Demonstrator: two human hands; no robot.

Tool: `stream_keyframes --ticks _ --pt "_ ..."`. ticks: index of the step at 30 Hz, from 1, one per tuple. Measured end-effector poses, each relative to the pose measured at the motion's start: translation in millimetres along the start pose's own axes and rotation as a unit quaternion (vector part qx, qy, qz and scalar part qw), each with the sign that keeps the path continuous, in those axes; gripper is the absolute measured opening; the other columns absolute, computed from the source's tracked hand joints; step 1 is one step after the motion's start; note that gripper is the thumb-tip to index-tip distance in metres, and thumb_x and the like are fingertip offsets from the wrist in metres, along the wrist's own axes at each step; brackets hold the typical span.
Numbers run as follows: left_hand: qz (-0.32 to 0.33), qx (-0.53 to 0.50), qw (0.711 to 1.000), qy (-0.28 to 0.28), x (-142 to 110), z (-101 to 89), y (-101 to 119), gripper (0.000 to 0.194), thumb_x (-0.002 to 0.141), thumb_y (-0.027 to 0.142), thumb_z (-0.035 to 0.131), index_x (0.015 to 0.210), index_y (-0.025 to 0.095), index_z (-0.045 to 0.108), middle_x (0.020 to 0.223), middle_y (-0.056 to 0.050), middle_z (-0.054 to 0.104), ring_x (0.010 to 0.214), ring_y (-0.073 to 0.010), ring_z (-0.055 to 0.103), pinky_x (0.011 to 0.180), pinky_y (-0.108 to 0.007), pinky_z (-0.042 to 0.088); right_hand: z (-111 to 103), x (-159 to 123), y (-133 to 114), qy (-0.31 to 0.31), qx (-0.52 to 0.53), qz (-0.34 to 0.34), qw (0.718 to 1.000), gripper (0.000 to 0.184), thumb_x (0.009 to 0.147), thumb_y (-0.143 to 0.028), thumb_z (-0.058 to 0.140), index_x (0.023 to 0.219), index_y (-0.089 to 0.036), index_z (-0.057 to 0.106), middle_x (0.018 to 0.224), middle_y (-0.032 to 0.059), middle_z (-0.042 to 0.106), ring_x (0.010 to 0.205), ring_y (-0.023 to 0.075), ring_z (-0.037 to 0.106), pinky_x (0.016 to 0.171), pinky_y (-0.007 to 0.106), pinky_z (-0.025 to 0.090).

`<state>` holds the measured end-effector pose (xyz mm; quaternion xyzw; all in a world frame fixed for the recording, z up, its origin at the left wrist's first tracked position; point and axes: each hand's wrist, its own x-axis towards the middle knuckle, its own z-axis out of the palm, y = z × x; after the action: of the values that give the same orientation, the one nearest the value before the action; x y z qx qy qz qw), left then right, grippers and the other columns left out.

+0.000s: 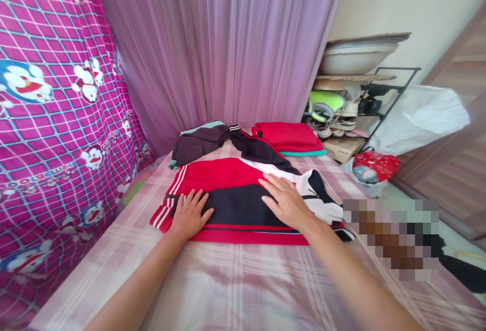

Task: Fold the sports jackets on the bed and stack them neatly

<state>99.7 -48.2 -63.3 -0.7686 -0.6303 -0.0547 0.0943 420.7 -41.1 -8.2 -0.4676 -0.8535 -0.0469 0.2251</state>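
1. The red, black and white striped fabric jacket (237,207) lies spread before me on the pink-and-white plaid cloth cover (228,280), its collar end to my right.
2. My left grip (190,214) rests palm down near the white-striped left end, fingers apart, clamped on nothing. My right grip (284,202) lies across the red and black panels near the white collar part, fingers also apart and pinching no cloth.
3. I judge this to be a flattening step, so light, even pressure from both palms should serve best; a hard push would likely bunch the loose fabric.
4. Stroking outward from the middle, one hand steadying while the other smooths, should chase creases to the edges.
5. The collar end looks bulkier and less even, so it deserves the most care.
6. The black sleeve with red piping (254,146) stretches away on the far side, its cuff close to the dark purple folded garment (201,142). A wide stroke there could disturb that or the bright red folded cloth (290,137).
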Motion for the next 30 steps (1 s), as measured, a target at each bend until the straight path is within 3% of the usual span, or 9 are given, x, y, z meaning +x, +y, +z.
stream_keyframes --ticks 4,7,12,16,18,24,28,30 --pt "-0.004 -0.004 1.000 -0.007 -0.3 0.5 0.0 0.059 0.094 0.057 0.040 0.142 0.026 0.053 0.150 -0.009 0.049 0.141 -0.0337 0.039 0.117 -0.057 0.023 49.5 20.2 -9.2 -0.165 0.014 0.036 0.986 0.057 0.100 -0.045 0.035 0.151 -0.021 0.041 0.159 0.0097 0.032 0.147 0.0250 0.028 0.120 0.051 0.021" --pt "0.000 -0.006 1.000 -0.007 -0.6 0.9 0.3 0.060 0.094 0.057 0.039 0.143 0.026 0.052 0.151 -0.009 0.048 0.141 -0.0335 0.039 0.117 -0.057 0.022 66.5 14.6 -1.3 -0.214 0.020 0.060 0.975 0.060 0.100 -0.050 0.029 0.152 -0.021 0.039 0.159 0.0092 0.032 0.148 0.0243 0.025 0.120 0.052 0.018" --pt "0.001 -0.016 1.000 0.008 -0.8 2.7 0.2 0.060 0.094 0.058 0.038 0.142 0.026 0.053 0.149 -0.009 0.051 0.141 -0.0333 0.040 0.117 -0.057 0.023 55.6 20.2 -2.1 -0.234 0.025 0.074 0.969 0.061 0.100 -0.051 0.028 0.150 -0.020 0.043 0.158 0.0101 0.034 0.148 0.0248 0.027 0.120 0.053 0.017" --pt "-0.001 -0.023 1.000 0.012 -0.6 2.5 -0.3 0.059 0.093 0.058 0.039 0.141 0.027 0.054 0.148 -0.009 0.052 0.140 -0.0333 0.040 0.117 -0.057 0.022 46.0 34.7 -14.0 -0.133 0.014 0.078 0.988 0.058 0.101 -0.048 0.027 0.152 -0.023 0.040 0.160 0.0093 0.032 0.149 0.0240 0.025 0.121 0.053 0.014" --pt "-0.002 -0.023 1.000 0.003 -1.4 2.0 0.5 0.060 0.093 0.059 0.039 0.142 0.026 0.053 0.149 -0.009 0.050 0.141 -0.0334 0.039 0.117 -0.057 0.022 49.0 34.9 -14.7 -0.115 0.007 0.067 0.991 0.058 0.101 -0.047 0.028 0.153 -0.023 0.038 0.161 0.0085 0.029 0.149 0.0238 0.023 0.121 0.052 0.013" --pt "0.001 -0.055 0.998 -0.040 -0.8 -4.9 1.5 0.062 0.093 0.059 0.040 0.144 0.026 0.050 0.152 -0.009 0.047 0.143 -0.0326 0.036 0.117 -0.058 0.022 70.5 14.9 6.5 -0.223 -0.004 0.093 0.970 0.057 0.100 -0.049 0.027 0.151 -0.026 0.041 0.160 0.0073 0.031 0.149 0.0251 0.024 0.119 0.054 0.018" --pt "0.001 -0.161 0.985 -0.064 24.3 -22.9 -30.5 0.054 0.094 0.055 0.035 0.133 0.027 0.061 0.139 -0.006 0.061 0.130 -0.0239 0.053 0.112 -0.040 0.037 73.0 10.5 11.8 -0.205 -0.004 0.087 0.975 0.055 0.100 -0.047 0.030 0.150 -0.026 0.043 0.160 0.0069 0.032 0.148 0.0248 0.025 0.119 0.054 0.021" --pt "-0.083 -0.180 0.980 -0.026 45.0 -31.7 -60.5 0.051 0.095 0.048 0.032 0.124 0.024 0.067 0.127 -0.007 0.069 0.119 -0.0233 0.061 0.104 -0.034 0.043 71.8 10.7 10.0 -0.198 -0.006 0.088 0.976 0.055 0.100 -0.047 0.031 0.149 -0.025 0.044 0.160 0.0072 0.033 0.148 0.0244 0.026 0.118 0.053 0.022"
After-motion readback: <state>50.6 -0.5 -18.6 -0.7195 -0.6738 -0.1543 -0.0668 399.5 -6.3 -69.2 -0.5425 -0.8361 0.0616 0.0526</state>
